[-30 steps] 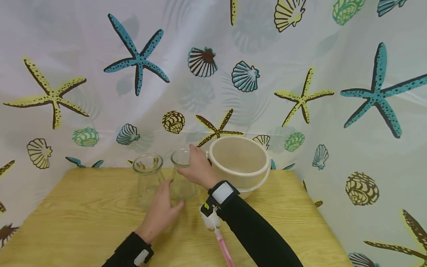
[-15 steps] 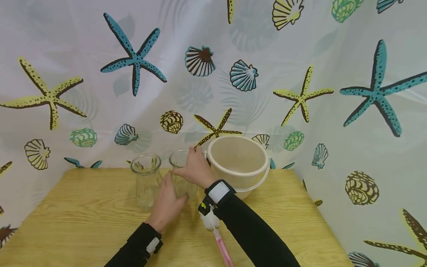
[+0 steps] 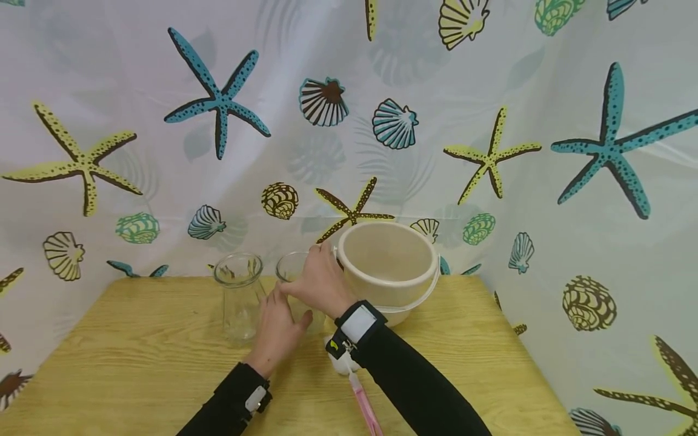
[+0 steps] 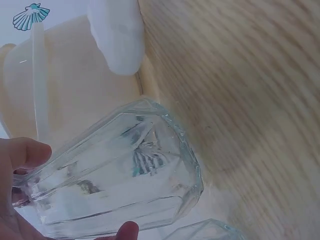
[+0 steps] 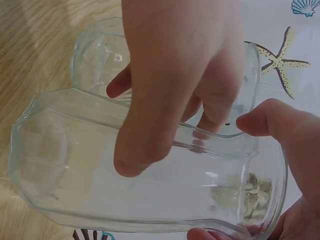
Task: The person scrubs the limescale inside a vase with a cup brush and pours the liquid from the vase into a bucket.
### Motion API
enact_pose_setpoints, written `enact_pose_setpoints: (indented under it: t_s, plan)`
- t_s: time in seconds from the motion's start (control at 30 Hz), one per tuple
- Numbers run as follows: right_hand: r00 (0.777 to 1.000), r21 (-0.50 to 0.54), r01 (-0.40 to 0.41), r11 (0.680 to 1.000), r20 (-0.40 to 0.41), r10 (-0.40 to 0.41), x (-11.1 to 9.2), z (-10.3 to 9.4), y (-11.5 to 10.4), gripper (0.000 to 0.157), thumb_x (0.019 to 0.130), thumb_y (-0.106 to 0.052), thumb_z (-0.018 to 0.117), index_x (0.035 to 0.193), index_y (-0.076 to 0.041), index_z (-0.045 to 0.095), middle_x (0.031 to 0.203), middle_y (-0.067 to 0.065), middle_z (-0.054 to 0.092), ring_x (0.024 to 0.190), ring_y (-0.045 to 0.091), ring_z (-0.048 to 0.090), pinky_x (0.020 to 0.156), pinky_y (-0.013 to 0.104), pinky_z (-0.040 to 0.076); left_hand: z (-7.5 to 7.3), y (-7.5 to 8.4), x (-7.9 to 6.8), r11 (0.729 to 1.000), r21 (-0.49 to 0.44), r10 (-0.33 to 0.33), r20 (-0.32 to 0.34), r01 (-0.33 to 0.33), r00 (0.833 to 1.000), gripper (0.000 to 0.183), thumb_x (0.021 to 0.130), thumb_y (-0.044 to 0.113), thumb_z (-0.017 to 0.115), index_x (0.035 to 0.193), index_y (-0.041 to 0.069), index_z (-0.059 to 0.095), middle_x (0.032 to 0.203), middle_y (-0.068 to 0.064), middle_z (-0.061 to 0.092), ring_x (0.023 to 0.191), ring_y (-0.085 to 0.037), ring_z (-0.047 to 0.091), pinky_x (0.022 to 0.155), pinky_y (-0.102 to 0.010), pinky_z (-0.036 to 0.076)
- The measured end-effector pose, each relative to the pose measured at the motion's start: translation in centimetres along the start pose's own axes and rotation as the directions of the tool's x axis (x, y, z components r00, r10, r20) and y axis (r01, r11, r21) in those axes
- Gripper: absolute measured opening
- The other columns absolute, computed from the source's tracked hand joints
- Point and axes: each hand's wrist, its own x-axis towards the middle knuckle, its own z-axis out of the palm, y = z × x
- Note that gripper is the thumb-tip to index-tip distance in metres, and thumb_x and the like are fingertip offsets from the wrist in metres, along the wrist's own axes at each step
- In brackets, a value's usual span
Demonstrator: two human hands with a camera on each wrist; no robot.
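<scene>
Two clear glass jars with faceted sides and thick rims stand side by side. My right hand (image 3: pixel 319 280) grips the right-hand glass jar (image 4: pixel 112 175) near its rim, coming from above. Around the body of that same jar, my left hand (image 3: pixel 277 332) has its thumb on one side and its fingers on the other. In the right wrist view, the left hand's fingers reach between the jars. The other glass jar (image 3: pixel 238 310) stands upright on the left, close to the left fingers. No contents are visible in either jar.
A cream bucket (image 3: pixel 392 297) with a white handle stands just right of the held jar. A brush with a white head (image 3: pixel 343 362) and pink handle (image 3: pixel 366 404) lies on the wooden table (image 3: pixel 136 363). Seashell-patterned cloth (image 3: pixel 349 121) hangs behind.
My left hand has shifted slightly right, closer against the right-hand jar and my right hand. The right hand has dipped a little at the rim. Bucket and brush stay put.
</scene>
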Motion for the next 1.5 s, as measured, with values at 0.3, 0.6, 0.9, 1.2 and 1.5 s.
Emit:
enact_pose_setpoints:
  t_s: [0.3, 0.6, 0.9, 1.2, 1.5]
  plan:
    - [0.991, -0.026, 0.082, 0.996, -0.104, -0.084, -2.1, -2.2, -0.1, 0.093, 0.065, -0.065, 0.069, 0.118, 0.008, 0.052, 0.108, 0.018, 0.049, 0.089, 0.022, 0.046, 0.077, 0.037, 0.049, -0.4, 1.0, -0.9, 0.992, -0.091, 0.089, -0.054, -0.093, 0.995, 0.092, 0.082, 0.035, 0.072, 0.149, 0.004, 0.018, 0.140, -0.021, 0.037, 0.127, -0.030, 0.031, 0.100, -0.055, 0.034]
    - [0.987, 0.112, 0.159, 0.981, -0.035, -0.156, -5.6, -4.1, -0.2, 0.084, 0.064, -0.057, 0.072, 0.122, 0.001, 0.053, 0.108, 0.010, 0.046, 0.087, 0.015, 0.044, 0.071, 0.031, 0.050, -2.7, 1.5, -2.6, 0.985, -0.100, 0.143, 0.000, -0.142, 0.990, 0.103, 0.073, 0.061, 0.070, 0.150, 0.018, 0.019, 0.143, -0.009, 0.038, 0.125, -0.020, 0.036, 0.092, -0.054, 0.042]
    - [0.977, 0.227, 0.200, 0.953, 0.023, -0.211, -9.3, -4.3, -0.7, 0.084, 0.059, -0.050, 0.077, 0.123, -0.001, 0.051, 0.110, 0.003, 0.043, 0.082, 0.011, 0.046, 0.064, 0.024, 0.048, -4.0, 1.6, -5.6, 0.990, -0.109, 0.104, 0.118, -0.092, 0.987, 0.110, 0.065, 0.066, 0.073, 0.150, 0.022, 0.017, 0.137, -0.013, 0.047, 0.118, -0.021, 0.046, 0.086, -0.051, 0.048]
    - [0.978, 0.229, 0.183, 0.956, 0.055, -0.200, -11.9, -4.1, -1.2, 0.087, 0.058, -0.052, 0.079, 0.124, -0.003, 0.051, 0.107, 0.000, 0.044, 0.076, 0.011, 0.047, 0.060, 0.021, 0.047, -4.0, 1.5, -7.9, 0.998, -0.019, 0.061, 0.161, -0.059, 0.985, 0.099, 0.061, 0.076, 0.067, 0.142, 0.027, 0.035, 0.125, 0.002, 0.056, 0.105, -0.011, 0.052, 0.079, -0.043, 0.051]
    - [0.970, 0.224, 0.215, 0.951, 0.065, -0.235, -12.5, -3.7, -2.0, 0.084, 0.061, -0.052, 0.078, 0.124, -0.004, 0.051, 0.104, -0.001, 0.041, 0.073, 0.010, 0.045, 0.055, 0.018, 0.043, -4.2, 0.8, -8.6, 0.999, -0.052, 0.012, 0.196, -0.002, 0.980, 0.096, 0.062, 0.076, 0.066, 0.139, 0.028, 0.035, 0.124, 0.002, 0.055, 0.105, -0.012, 0.052, 0.079, -0.045, 0.050]
